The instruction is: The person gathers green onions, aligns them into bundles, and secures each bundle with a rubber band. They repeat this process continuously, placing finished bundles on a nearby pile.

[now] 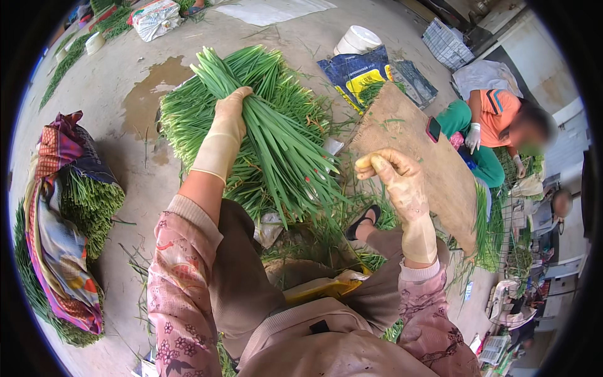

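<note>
My left hand (pixel 231 115), in a pale rubber glove, grips a bunch of long green leafy stalks, perhaps garlic chives (pixel 278 146), near their pale ends. The leaves fan down to the right, over a large pile of similar greens (pixel 188 125) on the floor. My right hand (pixel 393 172), gloved too, is raised to the right of the bunch, apart from it. Its fingers are curled, thumb against forefinger; whether something small is between them I cannot tell. Below it and to the right lies burlap sacking (pixel 424 155) with a phone (pixel 433 129) on it.
At the left, a bundle of greens (pixel 89 207) is partly wrapped in patterned cloth (pixel 66 245). A blue and yellow sack (pixel 360 70) and a white tub (pixel 358 40) stand beyond the burlap. A co-worker in an orange top (pixel 497 113) sits at the right. Loose leaves litter the floor around my feet.
</note>
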The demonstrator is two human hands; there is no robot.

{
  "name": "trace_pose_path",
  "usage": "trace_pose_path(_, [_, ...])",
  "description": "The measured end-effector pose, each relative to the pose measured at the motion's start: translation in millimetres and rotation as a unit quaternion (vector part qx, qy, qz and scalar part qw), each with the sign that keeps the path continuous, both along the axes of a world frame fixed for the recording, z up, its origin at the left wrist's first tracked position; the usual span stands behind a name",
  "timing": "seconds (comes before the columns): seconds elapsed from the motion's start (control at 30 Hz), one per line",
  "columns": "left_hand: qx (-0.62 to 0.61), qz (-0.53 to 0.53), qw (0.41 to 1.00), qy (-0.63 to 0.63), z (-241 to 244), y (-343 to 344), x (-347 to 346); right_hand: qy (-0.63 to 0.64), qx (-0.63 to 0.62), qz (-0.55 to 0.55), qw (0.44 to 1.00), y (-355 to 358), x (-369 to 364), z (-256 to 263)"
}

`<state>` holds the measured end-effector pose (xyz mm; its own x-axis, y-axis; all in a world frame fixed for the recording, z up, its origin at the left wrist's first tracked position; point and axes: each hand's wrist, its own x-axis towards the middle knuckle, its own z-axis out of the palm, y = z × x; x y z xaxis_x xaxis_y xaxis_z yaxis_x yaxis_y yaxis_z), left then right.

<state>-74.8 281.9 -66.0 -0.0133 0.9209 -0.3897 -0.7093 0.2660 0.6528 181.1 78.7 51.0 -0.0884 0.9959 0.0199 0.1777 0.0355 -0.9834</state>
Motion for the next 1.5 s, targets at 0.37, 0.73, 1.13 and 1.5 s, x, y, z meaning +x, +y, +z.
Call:
trace_pose_path(0.37, [-0.035,0.022,0.998,0.053,-14.6,7.4,-0.8,-0.261,-0.167,0.057,0.949,46.2,-16.9,-30.5])
trace_pose_path(0.73, [-0.088,0.059,0.992,0.064,-28.7,18.0,9.1,-0.076,-0.018,-0.058,0.995,54.1,-4.5,-25.8])
trace_pose_path(1.13, [-0.068,0.070,0.995,0.032,-31.7,18.5,10.5,-0.261,-0.022,-0.027,0.965,28.8,-41.4,-65.4])
trace_pose_path(1.5, [-0.070,0.082,0.993,0.048,-17.9,7.5,16.6,-0.241,-0.070,-0.018,0.968,87.6,-57.0,-79.2])
